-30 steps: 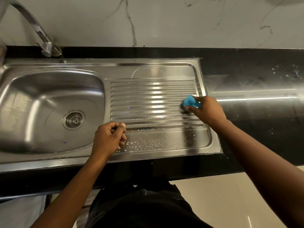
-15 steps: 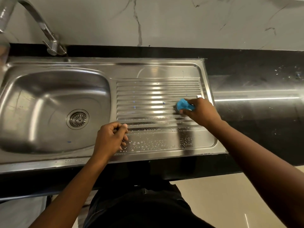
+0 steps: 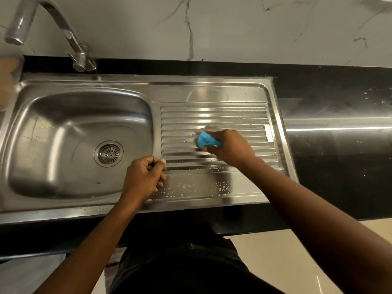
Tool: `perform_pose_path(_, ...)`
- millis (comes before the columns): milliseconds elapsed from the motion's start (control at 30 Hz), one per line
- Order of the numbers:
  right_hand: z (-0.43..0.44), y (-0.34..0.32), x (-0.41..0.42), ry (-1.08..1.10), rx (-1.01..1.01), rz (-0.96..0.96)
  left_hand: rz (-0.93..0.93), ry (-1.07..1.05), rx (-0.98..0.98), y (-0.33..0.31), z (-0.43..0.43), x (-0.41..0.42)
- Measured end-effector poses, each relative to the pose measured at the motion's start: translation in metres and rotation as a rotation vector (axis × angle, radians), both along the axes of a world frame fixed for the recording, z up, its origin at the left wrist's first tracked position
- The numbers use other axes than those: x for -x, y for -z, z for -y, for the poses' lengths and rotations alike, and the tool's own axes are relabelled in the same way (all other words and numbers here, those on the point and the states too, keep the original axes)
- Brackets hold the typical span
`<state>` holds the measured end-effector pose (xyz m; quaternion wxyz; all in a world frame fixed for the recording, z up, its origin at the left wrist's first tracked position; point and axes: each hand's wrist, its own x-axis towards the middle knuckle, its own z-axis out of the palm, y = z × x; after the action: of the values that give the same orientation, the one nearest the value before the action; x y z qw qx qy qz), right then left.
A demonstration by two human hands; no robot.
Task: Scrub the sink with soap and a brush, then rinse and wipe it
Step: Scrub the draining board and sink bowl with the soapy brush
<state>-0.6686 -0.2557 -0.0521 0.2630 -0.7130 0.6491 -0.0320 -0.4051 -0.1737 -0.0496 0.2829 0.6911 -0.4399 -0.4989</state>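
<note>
From the head view, the right hand (image 3: 231,148) gripped a blue brush (image 3: 206,141), its grip clamped round the handle and the brush pressed onto the ribbed drainboard (image 3: 233,115) of the steel sink (image 3: 84,209), roughly mid-board. The brush head was blurred, so its bristles could not be made out clearly. The left hand (image 3: 144,179) rested at the near edge between basin (image 3: 63,134) and drainboard, fingers curled into a fist, the grip apparently closed on nothing. Soap bubbles (image 3: 184,188) dotted the flat strip of the drainboard near that hand. The drain (image 3: 108,153) sat in the basin floor. A tap (image 3: 53,24) arched over the back left corner. The black counter (image 3: 339,166) extended to the right, flecked with droplets.
</note>
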Motion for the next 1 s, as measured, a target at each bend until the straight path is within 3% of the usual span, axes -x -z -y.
perform_pose_path(167,0.003,-0.004,0.031,0.117,0.000,-0.044,0.001,-0.023,0.000,0.001,0.002,-0.010)
perform_pose_path(533,0.008,0.023,-0.111,-0.020,0.069,0.087,-0.001,-0.030,0.001,0.003,-0.003,-0.040)
perform_pose_path(833,0.000,0.000,-0.027,-0.001,0.042,-0.023,-0.009,-0.044,0.014,0.004,-0.007,-0.051)
perform_pose_path(1000,0.003,0.008,-0.050,0.034,0.052,0.042,-0.009,-0.066,0.013,0.003,-0.012,-0.052)
